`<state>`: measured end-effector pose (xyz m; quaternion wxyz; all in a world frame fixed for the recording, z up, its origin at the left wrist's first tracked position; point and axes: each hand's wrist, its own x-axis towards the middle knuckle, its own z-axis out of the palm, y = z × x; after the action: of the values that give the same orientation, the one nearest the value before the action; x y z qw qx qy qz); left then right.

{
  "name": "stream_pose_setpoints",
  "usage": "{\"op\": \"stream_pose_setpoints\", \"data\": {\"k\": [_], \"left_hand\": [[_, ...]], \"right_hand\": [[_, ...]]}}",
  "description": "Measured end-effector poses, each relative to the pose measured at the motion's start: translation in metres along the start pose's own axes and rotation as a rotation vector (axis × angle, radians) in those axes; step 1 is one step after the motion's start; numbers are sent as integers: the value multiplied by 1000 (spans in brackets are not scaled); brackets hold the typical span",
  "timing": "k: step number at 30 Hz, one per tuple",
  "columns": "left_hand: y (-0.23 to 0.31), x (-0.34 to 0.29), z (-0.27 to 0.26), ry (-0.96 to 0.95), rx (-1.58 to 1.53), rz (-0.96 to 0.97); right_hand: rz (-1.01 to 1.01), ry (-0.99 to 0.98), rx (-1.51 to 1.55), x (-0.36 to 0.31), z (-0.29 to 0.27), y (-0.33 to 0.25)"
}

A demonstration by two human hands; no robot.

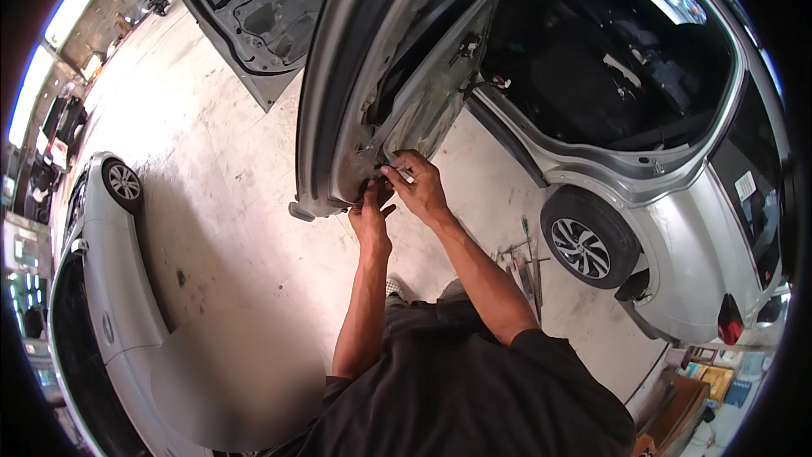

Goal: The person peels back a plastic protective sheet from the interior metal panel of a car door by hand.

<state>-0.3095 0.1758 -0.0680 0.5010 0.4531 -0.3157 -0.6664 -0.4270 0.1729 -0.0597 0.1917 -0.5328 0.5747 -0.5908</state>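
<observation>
An open grey car door (329, 131) stands in front of me, with its inner panel bare and metal showing. At its lower inner corner my left hand (370, 222) is closed, its fingertips pinched together near a small dark part at the door's edge. Just right of it and a little higher, my right hand (420, 190) is closed too, thumb and index finger pressed together. A thin pale strip (393, 158) sticks up by the right fingertips; whether they grip it I cannot tell. What either hand holds is too small to name.
A second open door (266, 30) stands behind on the left. The silver car body (677, 228) with its rear wheel (589, 247) is at the right. Long tools or a stand (529, 269) lie on the floor (228, 228) beside me. Another silver car (118, 262) is at far left.
</observation>
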Motion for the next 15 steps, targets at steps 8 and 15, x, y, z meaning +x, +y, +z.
{"op": "stream_pose_setpoints", "data": {"k": [8, 15], "left_hand": [[-12, -2, 10, 145, -22, 81], [-30, -14, 16, 392, 823, 734]], "right_hand": [[-30, -189, -60, 13, -23, 2], [176, -406, 195, 23, -32, 16]]}}
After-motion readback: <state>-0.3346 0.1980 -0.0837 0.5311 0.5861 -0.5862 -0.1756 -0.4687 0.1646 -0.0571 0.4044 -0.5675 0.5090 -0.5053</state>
